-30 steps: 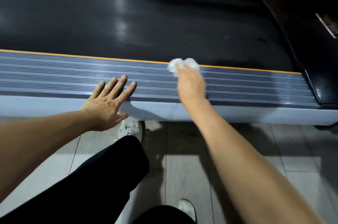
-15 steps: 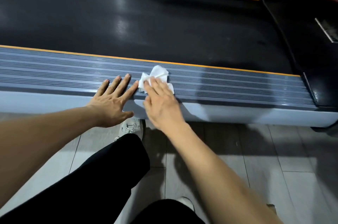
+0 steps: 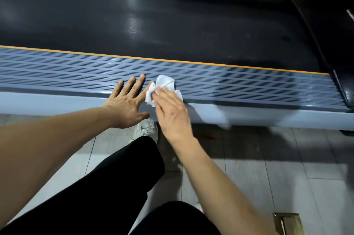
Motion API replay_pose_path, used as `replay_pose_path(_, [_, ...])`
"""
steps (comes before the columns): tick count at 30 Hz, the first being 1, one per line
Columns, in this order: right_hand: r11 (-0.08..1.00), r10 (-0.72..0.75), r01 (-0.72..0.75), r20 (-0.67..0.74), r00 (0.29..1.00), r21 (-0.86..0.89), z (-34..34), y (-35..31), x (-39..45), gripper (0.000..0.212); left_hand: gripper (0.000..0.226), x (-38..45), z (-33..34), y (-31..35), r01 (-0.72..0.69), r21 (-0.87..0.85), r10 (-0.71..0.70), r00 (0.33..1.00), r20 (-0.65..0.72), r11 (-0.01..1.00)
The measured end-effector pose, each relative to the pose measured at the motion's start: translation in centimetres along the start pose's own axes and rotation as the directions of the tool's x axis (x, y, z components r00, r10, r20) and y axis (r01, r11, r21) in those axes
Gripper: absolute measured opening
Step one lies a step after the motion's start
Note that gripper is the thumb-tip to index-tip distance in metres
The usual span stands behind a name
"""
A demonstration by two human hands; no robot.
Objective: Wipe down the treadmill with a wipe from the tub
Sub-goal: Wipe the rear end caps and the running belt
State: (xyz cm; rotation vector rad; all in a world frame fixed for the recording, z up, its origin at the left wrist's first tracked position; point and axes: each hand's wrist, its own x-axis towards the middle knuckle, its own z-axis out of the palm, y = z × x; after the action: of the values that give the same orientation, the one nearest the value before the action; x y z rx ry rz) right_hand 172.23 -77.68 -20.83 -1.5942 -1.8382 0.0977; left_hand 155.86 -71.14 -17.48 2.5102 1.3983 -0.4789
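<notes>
While the crumpled white wipe (image 3: pixel 165 87) lies on the grey ribbed side rail (image 3: pixel 249 85) of the treadmill, the right hand (image 3: pixel 173 113) presses it down with nearly straight fingers, and just beside it the left hand (image 3: pixel 126 101) rests flat and spread on the same rail, next to the black running belt (image 3: pixel 153 20).

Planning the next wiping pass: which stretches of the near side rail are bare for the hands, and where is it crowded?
The ribbed rail is bare from the wipe rightward to the black end cover, and leftward from the left hand to the picture's edge. It is crowded mid-rail: the right hand presses the wipe right beside the left hand's fingers.
</notes>
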Motion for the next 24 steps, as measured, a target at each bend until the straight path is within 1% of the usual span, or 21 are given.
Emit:
replay_pose_path(3, [0.998,0.012,-0.011,-0.006,1.0,0.057,-1.7,3.2,-0.3,0.035,0.093,0.0,-0.2,-0.1,-0.008,-0.033,0.008,1.0,-0.012,0.999])
replay_pose_path(5, [0.998,0.054,-0.052,-0.092,0.994,0.025,-4.0,6.4,-1.4,0.036,0.093,0.0,-0.2,-0.2,-0.012,-0.039,0.012,1.0,-0.012,0.999])
replay_pose_path(8, [0.981,0.165,-0.182,-0.191,0.968,-0.072,-6.6,9.6,-3.9,0.04,0.092,0.1,0.1,-0.3,-0.022,-0.047,0.022,1.0,-0.017,0.999])
replay_pose_path(10, [0.957,0.25,-0.274,-0.217,0.944,-0.09,-6.8,10.0,-4.4,0.043,0.091,0.1,0.3,-0.2,-0.03,-0.062,0.028,0.999,-0.03,0.998])
replay_pose_path(12, [0.947,0.265,-0.301,-0.255,0.93,-0.112,-5.7,8.3,-3.8,0.041,0.089,0.2,0.5,-0.4,-0.041,-0.062,0.037,0.997,-0.073,0.997])
replay_pose_path(13, [0.954,0.237,-0.273,-0.248,0.939,-0.123,-4.7,7.0,-3.4,0.04,0.087,0.2,0.6,-0.6,-0.059,-0.058,0.052,0.993,-0.111,0.997])
replay_pose_path(14, [0.972,0.182,-0.206,-0.19,0.965,-0.115,-3.5,5.6,-2.9,0.041,0.085,-0.1,0.7,-1.1,-0.09,-0.053,0.081,0.986,-0.146,0.995])
replay_pose_path(15, [0.988,0.111,-0.12,-0.093,0.989,-0.095,-2.5,4.2,-2.2,0.043,0.083,-0.4,0.8,-1.9,-0.132,-0.043,0.122,0.978,-0.171,0.99])
replay_pose_path(16, [0.996,0.05,-0.05,0.0,0.999,-0.079,-1.8,3.3,-1.3,0.044,0.083,-0.9,0.9,-2.9,-0.174,-0.023,0.167,0.969,-0.182,0.984])
replay_pose_path(17, [0.997,0.014,-0.009,0.062,0.998,-0.083,-1.3,3.0,-0.4,0.042,0.082,-1.4,1.2,-4.0,-0.207,0.003,0.204,0.961,-0.187,0.978])
replay_pose_path(18, [0.994,0.017,-0.008,0.086,0.996,-0.105,-1.0,3.3,0.6,0.041,0.08,-2.0,1.5,-5.2,-0.213,0.024,0.213,0.957,-0.198,0.977])
replay_pose_path(19, [0.988,0.063,-0.051,0.071,0.996,-0.148,-0.9,3.7,1.8,0.041,0.078,-2.6,1.7,-6.7,-0.184,0.036,0.188,0.957,-0.22,0.982])
replay_pose_path(20, [0.969,0.15,-0.139,0.038,0.988,-0.206,-0.9,4.3,2.9,0.046,0.076,-3.3,1.8,-8.1,-0.129,0.03,0.133,0.96,-0.247,0.991])
replay_pose_path(21, [0.931,0.274,-0.262,0.014,0.962,-0.253,-1.1,4.7,4.2,0.053,0.074,-3.8,1.8,-9.5,-0.069,0.009,0.069,0.96,-0.271,0.998])
replay_pose_path(22, [0.879,0.403,-0.387,0.002,0.915,-0.279,-1.0,4.7,5.2,0.058,0.073,-4.4,1.8,-10.8,-0.017,-0.011,0.014,0.96,-0.279,1.0])
replay_pose_path(23, [0.831,0.496,-0.471,0.01,0.868,-0.295,-0.4,4.4,6.2,0.06,0.073,-5.0,1.8,-12.0,0.025,-0.027,-0.031,0.961,-0.276,0.999])
replay_pose_path(24, [0.813,0.532,-0.502,0.028,0.846,-0.294,0.6,3.5,7.1,0.061,0.073,-5.6,1.8,-13.3,0.06,-0.043,-0.069,0.962,-0.265,0.997])
